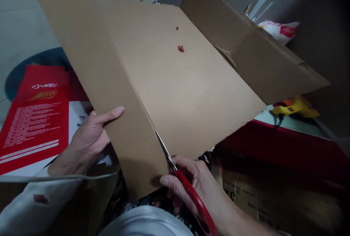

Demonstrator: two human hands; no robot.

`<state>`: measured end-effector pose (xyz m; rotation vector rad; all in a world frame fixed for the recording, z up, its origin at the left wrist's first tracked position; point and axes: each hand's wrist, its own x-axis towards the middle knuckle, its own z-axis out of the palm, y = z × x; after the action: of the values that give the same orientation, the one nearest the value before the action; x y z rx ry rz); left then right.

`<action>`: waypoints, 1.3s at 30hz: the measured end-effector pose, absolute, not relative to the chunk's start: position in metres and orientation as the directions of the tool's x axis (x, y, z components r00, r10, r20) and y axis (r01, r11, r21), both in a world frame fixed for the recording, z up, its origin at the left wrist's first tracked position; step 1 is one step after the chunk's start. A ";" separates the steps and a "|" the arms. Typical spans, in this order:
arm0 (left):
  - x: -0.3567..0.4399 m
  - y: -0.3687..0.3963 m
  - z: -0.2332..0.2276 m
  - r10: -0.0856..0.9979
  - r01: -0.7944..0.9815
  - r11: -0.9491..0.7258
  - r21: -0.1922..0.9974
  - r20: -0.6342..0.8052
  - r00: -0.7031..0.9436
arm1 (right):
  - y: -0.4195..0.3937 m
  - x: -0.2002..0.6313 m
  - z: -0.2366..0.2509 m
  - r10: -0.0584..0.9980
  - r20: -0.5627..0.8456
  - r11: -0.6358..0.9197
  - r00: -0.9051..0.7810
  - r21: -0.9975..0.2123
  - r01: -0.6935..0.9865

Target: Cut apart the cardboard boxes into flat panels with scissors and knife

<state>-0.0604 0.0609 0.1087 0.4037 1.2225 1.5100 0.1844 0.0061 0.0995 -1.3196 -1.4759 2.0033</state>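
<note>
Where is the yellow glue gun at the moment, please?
In the head view, the yellow glue gun lies at the right, just below the cardboard sheet's folded flap, on a white, red-edged surface.

Head camera looks steeply down, close over the cardboard sheet (175, 79).

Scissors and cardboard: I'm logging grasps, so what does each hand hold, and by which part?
Right hand holds the red-handled scissors by the handles. Left hand holds the cardboard sheet by its left edge.
</note>
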 end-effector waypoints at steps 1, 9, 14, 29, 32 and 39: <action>-0.058 0.059 0.112 0.877 -0.513 0.122 0.850 -0.334 -0.345 | 0.003 0.185 0.098 0.703 -0.490 -0.448 -0.515 -0.868 0.214; -0.036 0.052 0.139 0.891 -0.404 0.036 0.914 -0.212 -0.400 | -0.014 0.207 0.117 0.649 -0.494 -0.593 -0.579 -0.805 0.021; -0.030 0.053 0.154 0.914 -0.286 -0.057 0.956 -0.065 -0.400 | -0.003 0.206 0.135 0.715 -0.388 -0.396 -0.581 -0.910 0.121; -0.053 0.080 0.125 0.920 -0.488 0.151 0.860 -0.303 -0.249 | 0.002 0.194 0.110 0.779 -0.283 -0.315 -0.559 -0.948 0.041; -0.054 0.081 0.124 0.887 -0.467 0.206 0.860 -0.365 -0.281 | 0.004 0.190 0.120 0.724 -0.374 -0.439 -0.580 -0.898 0.031; -0.055 0.078 0.127 0.893 -0.452 0.213 0.866 -0.361 -0.270 | 0.011 0.186 0.146 0.674 -0.468 -0.485 -0.572 -0.864 0.135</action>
<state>-0.0547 0.0778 0.1268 0.4852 1.2534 1.3913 0.1859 0.0105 0.1462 -1.2046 -1.3409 2.1164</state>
